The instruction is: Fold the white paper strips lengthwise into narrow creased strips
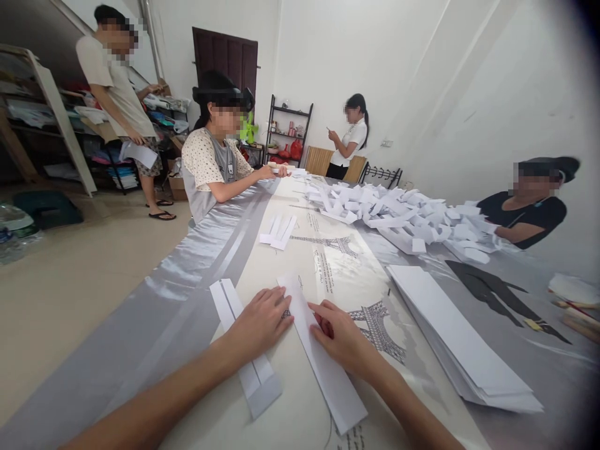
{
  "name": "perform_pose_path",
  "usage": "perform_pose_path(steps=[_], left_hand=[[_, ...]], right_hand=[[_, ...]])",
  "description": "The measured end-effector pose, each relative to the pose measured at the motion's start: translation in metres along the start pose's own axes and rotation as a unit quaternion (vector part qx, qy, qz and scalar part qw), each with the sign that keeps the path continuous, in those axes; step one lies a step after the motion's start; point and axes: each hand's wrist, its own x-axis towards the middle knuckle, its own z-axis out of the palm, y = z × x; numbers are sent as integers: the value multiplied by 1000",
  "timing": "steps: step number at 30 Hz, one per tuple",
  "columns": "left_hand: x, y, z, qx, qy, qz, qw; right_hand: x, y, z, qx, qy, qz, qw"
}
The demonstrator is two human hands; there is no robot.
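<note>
- Strip (323, 356) of white paper lies on the bench (182, 312) between the two hands, its far end angled to the left and its near end to the right.
- The left hand (265, 317) is palm down at the strip's left edge, near the far end; its thumb and index finger are apart, with a bit of the printed cloth (248, 294) showing between them.
- The right hand (340, 331) meets the strip's right edge with index finger and thumb, those two set apart (the other fingers are curled under).
- A second paper (262, 390), marked by a dark line along its length, lies to the left, partly hidden by the left forearm.
- A stack (462, 340) of long white sheets, slightly fanned, lies to the right, well apart from the right hand.
- Ahead, a few small strips (281, 231) overlap one another on the cloth.
- Beyond the stack, a large heap (398, 212) of white paper pieces spreads over the bench.
- A seated co-worker (210, 165) on the far left side holds paper in both hands; another person (525, 215) sits by the heap.
- Two more people stand farther back, one near shelves, one by the wall.
</note>
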Motion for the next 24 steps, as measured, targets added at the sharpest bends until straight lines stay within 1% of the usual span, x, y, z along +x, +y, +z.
perform_pose_path(steps=[7, 13, 15, 19, 21, 24], left_hand=[[3, 1, 0, -15, 14, -18, 1000], [7, 1, -5, -23, 11, 3, 1000], [7, 2, -6, -21, 11, 6, 1000], [7, 0, -4, -19, 20, 10, 1000], [7, -1, -4, -20, 25, 4, 999], [7, -2, -6, -26, 15, -23, 999]], right_hand=[[0, -6, 5, 28, 20, 1, 999], [5, -16, -1, 161, -17, 11, 987], [8, -14, 1, 181, -4, 1, 983], [15, -2, 14, 160, 55, -46, 985], [16, 2, 20, 143, 46, -71, 986], [15, 3, 24, 121, 6, -78, 990]])
